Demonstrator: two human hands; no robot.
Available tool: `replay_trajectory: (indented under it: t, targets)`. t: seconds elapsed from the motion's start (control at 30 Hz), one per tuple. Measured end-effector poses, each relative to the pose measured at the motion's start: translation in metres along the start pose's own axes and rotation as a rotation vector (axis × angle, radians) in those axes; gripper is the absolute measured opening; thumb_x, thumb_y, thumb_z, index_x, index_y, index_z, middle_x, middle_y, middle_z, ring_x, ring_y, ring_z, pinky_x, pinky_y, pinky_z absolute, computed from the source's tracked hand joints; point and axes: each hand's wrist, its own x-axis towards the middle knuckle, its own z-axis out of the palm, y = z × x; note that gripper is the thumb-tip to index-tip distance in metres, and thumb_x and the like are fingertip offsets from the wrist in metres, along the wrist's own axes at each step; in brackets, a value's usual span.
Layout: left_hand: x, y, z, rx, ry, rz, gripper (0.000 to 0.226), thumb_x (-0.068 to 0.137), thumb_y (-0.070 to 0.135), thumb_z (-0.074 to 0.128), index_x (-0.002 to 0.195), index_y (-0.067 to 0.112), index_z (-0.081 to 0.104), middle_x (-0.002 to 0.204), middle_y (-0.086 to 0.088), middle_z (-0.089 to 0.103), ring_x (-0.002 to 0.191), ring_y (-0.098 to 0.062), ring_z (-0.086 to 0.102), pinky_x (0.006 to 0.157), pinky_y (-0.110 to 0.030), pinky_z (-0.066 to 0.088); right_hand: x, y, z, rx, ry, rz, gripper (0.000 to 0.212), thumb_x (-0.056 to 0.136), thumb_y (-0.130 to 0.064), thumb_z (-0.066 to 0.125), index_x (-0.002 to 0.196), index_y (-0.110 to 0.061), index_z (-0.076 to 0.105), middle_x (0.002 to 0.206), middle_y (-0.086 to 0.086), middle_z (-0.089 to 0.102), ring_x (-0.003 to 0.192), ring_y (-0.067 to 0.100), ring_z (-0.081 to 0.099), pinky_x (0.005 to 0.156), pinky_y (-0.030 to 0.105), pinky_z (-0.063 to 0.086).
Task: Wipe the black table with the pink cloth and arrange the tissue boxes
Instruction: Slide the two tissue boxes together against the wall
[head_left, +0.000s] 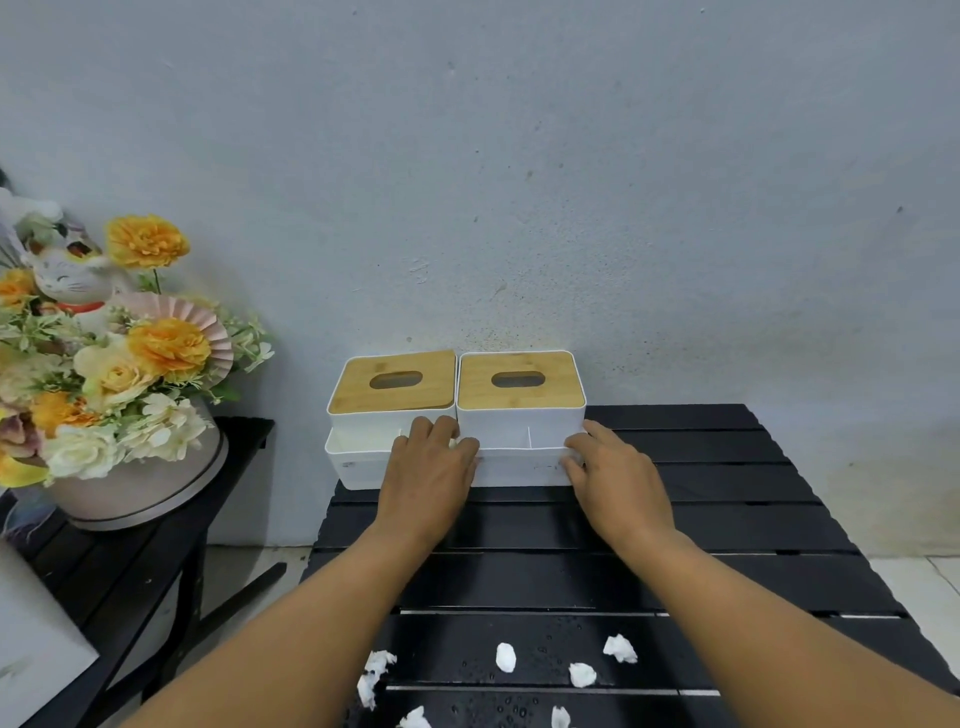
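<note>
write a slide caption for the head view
Both hands square the right tissue box beside its twin against the wall.

One cam only, worn on my head, wide-angle; it looked fwd and down over my forearms at the black table (727, 525). It sat close, w/ the grey wall (519, 156) straight ahead filling the upper half.

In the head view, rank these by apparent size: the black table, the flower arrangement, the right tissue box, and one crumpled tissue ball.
Largest to smallest as they look:
1. black table
2. flower arrangement
3. right tissue box, partly covered by the hands
4. crumpled tissue ball

The ball lies nearer the camera and is still smallest.
</note>
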Motion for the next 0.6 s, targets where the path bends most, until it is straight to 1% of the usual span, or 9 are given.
replay_trajectory:
  t: [0.07, 0.13, 0.2, 0.3, 0.4, 0.43, 0.47, 0.53, 0.6]
  targets:
    - [-0.001, -0.001, 0.000, -0.009, -0.018, -0.005, 0.012, 0.088, 0.028, 0.071, 0.096, 0.020, 0.073, 0.105, -0.004, 0.065, 0.090, -0.027, 0.056, 0.064, -0.039, 0.050, -0.001, 0.000, 0.000, -0.035, -0.031, 0.003, 0.021, 0.099, -0.034, 0.042, 0.092, -0.021, 0.058, 0.114, -0.011, 0.053, 0.073, 0.024, 0.056, 0.064, 0.037, 0.049]
    - [0.000, 0.000, -0.002, -0.010, -0.038, -0.009, 0.014, 0.091, 0.029, 0.067, 0.099, 0.019, 0.073, 0.109, -0.004, 0.065, 0.094, -0.027, 0.055, 0.065, -0.038, 0.050, -0.002, -0.001, -0.004, -0.076, -0.069, 0.007, 0.022, 0.100, -0.036, 0.040, 0.094, -0.023, 0.056, 0.125, -0.012, 0.051, 0.075, 0.025, 0.058, 0.063, 0.036, 0.047]
    - [0.000, 0.003, -0.008, -0.020, -0.079, -0.017, 0.021, 0.097, 0.031, 0.057, 0.109, 0.020, 0.070, 0.120, -0.004, 0.062, 0.103, -0.027, 0.054, 0.074, -0.039, 0.050, -0.002, -0.005, -0.011, -0.112, -0.119, 0.001, 0.023, 0.100, -0.037, 0.036, 0.102, -0.023, 0.056, 0.133, -0.011, 0.049, 0.082, 0.024, 0.059, 0.067, 0.036, 0.048]
    - [0.000, 0.010, -0.021, -0.041, -0.152, -0.029, 0.032, 0.100, 0.034, 0.046, 0.126, 0.023, 0.060, 0.135, -0.004, 0.054, 0.118, -0.028, 0.047, 0.089, -0.041, 0.045, -0.005, -0.012, -0.030, -0.135, -0.190, -0.004, 0.029, 0.101, -0.036, 0.037, 0.123, -0.024, 0.053, 0.143, -0.007, 0.044, 0.105, 0.022, 0.058, 0.081, 0.039, 0.052]
    - [-0.004, 0.020, -0.040, -0.041, -0.205, -0.036, 0.039, 0.099, 0.037, 0.045, 0.135, 0.025, 0.052, 0.140, -0.003, 0.048, 0.123, -0.027, 0.041, 0.095, -0.041, 0.041, -0.017, -0.013, -0.054, -0.132, -0.222, 0.023, 0.038, 0.099, -0.037, 0.044, 0.135, -0.027, 0.051, 0.153, -0.005, 0.038, 0.128, 0.020, 0.048, 0.095, 0.038, 0.046]
    - [-0.006, 0.024, -0.047, -0.037, -0.228, -0.029, 0.041, 0.098, 0.039, 0.045, 0.136, 0.026, 0.051, 0.140, -0.002, 0.047, 0.124, -0.027, 0.040, 0.096, -0.041, 0.040, -0.022, -0.011, -0.063, -0.125, -0.229, 0.038, 0.038, 0.099, -0.039, 0.045, 0.135, -0.028, 0.052, 0.153, -0.005, 0.040, 0.131, 0.020, 0.047, 0.096, 0.038, 0.045]
    - [-0.009, 0.029, -0.054, -0.038, -0.257, -0.019, 0.043, 0.097, 0.041, 0.046, 0.137, 0.026, 0.050, 0.140, -0.002, 0.047, 0.124, -0.027, 0.040, 0.096, -0.041, 0.040, -0.030, -0.010, -0.071, -0.119, -0.236, 0.054, 0.037, 0.098, -0.040, 0.047, 0.132, -0.028, 0.056, 0.147, -0.005, 0.047, 0.127, 0.021, 0.050, 0.094, 0.037, 0.045]
    - [-0.016, 0.042, -0.066, -0.067, -0.318, 0.006, 0.044, 0.096, 0.044, 0.048, 0.136, 0.026, 0.051, 0.135, -0.002, 0.049, 0.123, -0.027, 0.040, 0.096, -0.041, 0.041, -0.047, -0.005, -0.087, -0.133, -0.239, 0.085, 0.034, 0.096, -0.042, 0.049, 0.122, -0.026, 0.062, 0.129, -0.005, 0.061, 0.114, 0.022, 0.058, 0.087, 0.037, 0.048]
    - [-0.025, 0.057, -0.076, -0.105, -0.388, 0.036, 0.043, 0.095, 0.044, 0.050, 0.133, 0.026, 0.053, 0.131, -0.002, 0.052, 0.122, -0.027, 0.041, 0.094, -0.041, 0.043, -0.068, 0.002, -0.101, -0.151, -0.237, 0.107, 0.032, 0.095, -0.044, 0.049, 0.116, -0.025, 0.064, 0.119, -0.006, 0.066, 0.107, 0.023, 0.060, 0.083, 0.036, 0.049]
